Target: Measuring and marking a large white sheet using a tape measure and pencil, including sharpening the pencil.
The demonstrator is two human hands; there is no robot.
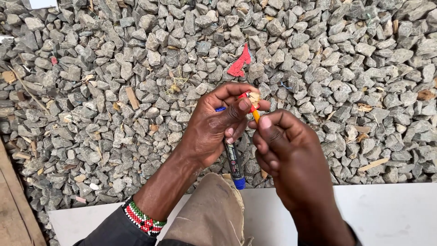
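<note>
2 hands (214,125) (284,146), 1 marker (234,164), 1 pencil (256,115).

Outdoor work site, ground of grey crushed stone (318,54), wood chips, white slab (387,209) edge

We have one view only, from a camera worn on the head. It looks steeply down, close over both hands, onto gravel (114,68) far ahead and a pale slab (387,214) along the near edge.
</note>
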